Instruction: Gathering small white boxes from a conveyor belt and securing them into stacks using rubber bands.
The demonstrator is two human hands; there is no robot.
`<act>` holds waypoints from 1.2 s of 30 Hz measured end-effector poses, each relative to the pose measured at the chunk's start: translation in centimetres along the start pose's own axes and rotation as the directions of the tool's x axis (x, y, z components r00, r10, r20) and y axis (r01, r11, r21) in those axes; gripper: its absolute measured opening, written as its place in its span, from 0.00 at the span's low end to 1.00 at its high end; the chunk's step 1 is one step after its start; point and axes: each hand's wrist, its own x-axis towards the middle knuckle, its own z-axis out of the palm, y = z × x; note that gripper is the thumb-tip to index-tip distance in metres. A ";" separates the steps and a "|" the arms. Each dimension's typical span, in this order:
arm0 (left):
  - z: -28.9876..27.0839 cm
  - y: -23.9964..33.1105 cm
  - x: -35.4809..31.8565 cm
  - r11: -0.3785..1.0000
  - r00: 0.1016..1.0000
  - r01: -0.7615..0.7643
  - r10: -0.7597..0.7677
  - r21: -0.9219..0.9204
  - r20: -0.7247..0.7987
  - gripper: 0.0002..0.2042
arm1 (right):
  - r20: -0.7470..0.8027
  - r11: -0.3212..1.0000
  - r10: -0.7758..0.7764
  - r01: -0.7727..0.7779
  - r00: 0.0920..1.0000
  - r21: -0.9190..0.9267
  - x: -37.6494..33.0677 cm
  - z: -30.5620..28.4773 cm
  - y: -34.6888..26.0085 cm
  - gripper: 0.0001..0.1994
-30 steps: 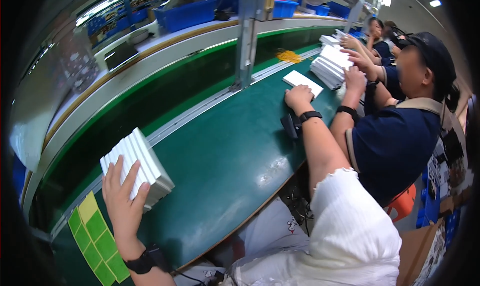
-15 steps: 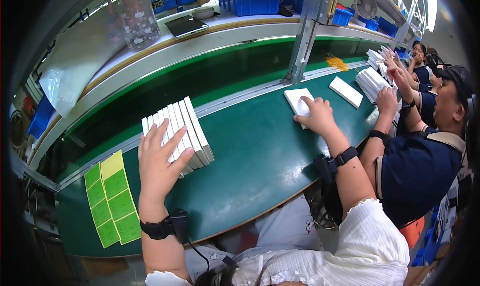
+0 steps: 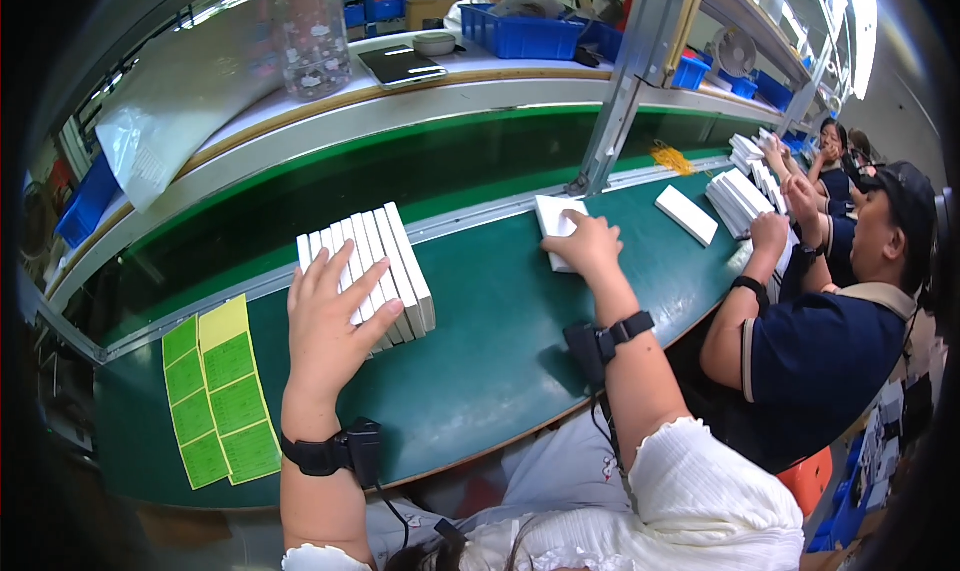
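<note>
My right hand (image 3: 592, 248) on white box (image 3: 554, 212), near metal post (image 3: 618, 101); closure, can't tell. My left hand (image 3: 335, 326) splayed, ungripping, on box row (image 3: 388, 249), left of post. Likely light, stiff, slick; pinch long edges.

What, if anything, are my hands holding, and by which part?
Your right hand covers the right side of one white box; your left hand lies over the near left of a white box row. Whether either has a grip can't be told.

The right grip (image 3: 590, 243) has brought a white box (image 3: 552, 209) nearer the row of boxes (image 3: 402, 256).
</note>
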 end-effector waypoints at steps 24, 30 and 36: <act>0.1 -0.1 0.6 1.000 0.996 -0.017 0.015 0.020 0.093 0.20 | 0.373 -0.384 -0.595 -0.660 0.712 0.646 -2.8 3.8 -6.3 0.19; 0.6 0.5 0.7 0.999 0.986 0.035 -0.028 -0.037 0.163 0.20 | 0.176 -0.254 -0.279 -0.250 0.944 0.934 -2.9 4.1 -7.5 0.23; 0.5 1.0 1.1 0.997 0.980 0.044 -0.031 -0.063 0.194 0.21 | -0.012 0.505 -0.269 0.151 0.963 0.850 -4.7 1.5 -7.3 0.30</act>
